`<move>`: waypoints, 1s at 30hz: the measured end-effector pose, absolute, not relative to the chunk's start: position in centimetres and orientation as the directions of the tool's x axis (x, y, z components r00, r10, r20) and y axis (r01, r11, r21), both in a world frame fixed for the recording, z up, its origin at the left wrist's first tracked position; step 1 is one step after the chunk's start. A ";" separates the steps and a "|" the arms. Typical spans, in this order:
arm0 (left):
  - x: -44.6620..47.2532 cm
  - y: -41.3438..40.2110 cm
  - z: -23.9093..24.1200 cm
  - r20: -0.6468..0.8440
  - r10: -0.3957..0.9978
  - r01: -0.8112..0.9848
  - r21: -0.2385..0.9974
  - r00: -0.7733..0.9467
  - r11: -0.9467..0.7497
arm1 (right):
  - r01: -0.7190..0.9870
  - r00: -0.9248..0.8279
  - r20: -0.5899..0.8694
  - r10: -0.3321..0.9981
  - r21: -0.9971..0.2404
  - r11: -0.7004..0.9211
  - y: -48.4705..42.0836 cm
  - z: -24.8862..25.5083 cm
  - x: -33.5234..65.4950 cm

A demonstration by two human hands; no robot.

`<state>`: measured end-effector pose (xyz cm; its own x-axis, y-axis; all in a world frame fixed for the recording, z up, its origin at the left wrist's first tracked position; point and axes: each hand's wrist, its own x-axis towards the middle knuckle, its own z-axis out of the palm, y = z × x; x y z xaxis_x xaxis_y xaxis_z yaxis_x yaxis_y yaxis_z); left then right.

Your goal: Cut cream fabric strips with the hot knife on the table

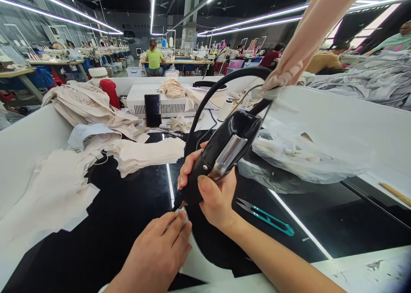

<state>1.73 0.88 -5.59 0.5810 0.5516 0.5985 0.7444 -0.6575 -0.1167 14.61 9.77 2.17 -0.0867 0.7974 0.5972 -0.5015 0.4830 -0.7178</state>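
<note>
- Black corded hand tool (221, 156), mid-frame above the tabletop (128, 207), looks rigid and hefty.
- Your right hand (215, 198) has its grip closed round the lower body; hold there.
- Your left hand (160, 250) lies open, flat, empty.

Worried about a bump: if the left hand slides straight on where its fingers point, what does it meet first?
Probably the lower end of the black tool gripped by the right hand, though depth is unclear.
</note>
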 end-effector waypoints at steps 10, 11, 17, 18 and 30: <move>1.8 0.8 -5.1 0.605 0.548 0.746 -0.120 0.578 -0.655 | -0.531 -0.111 0.623 0.775 -0.696 0.484 9.5 1.6 14.3; 1.8 0.9 -5.2 0.605 0.547 0.747 -0.124 0.579 -0.654 | -0.531 -0.116 0.622 0.774 -0.698 0.481 9.5 1.6 14.2; 1.6 0.8 -5.2 0.545 0.582 0.741 -0.113 0.603 -0.662 | -0.518 -0.096 0.618 0.780 -0.701 0.491 9.6 2.2 14.9; 1.5 0.7 -5.0 0.531 0.596 0.743 -0.102 0.603 -0.661 | -0.503 -0.079 0.613 0.786 -0.705 0.500 9.7 2.4 15.1; -1.8 2.5 -3.7 0.456 0.747 0.848 -0.033 0.484 -0.529 | -0.399 -0.020 0.583 0.812 -0.750 0.528 6.8 3.7 19.8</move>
<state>-1.79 2.52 -3.67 0.4836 0.7473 0.4557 0.8481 -0.5289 -0.0327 19.84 6.80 3.74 -0.0205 0.8121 0.5831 -0.3990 0.5281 -0.7496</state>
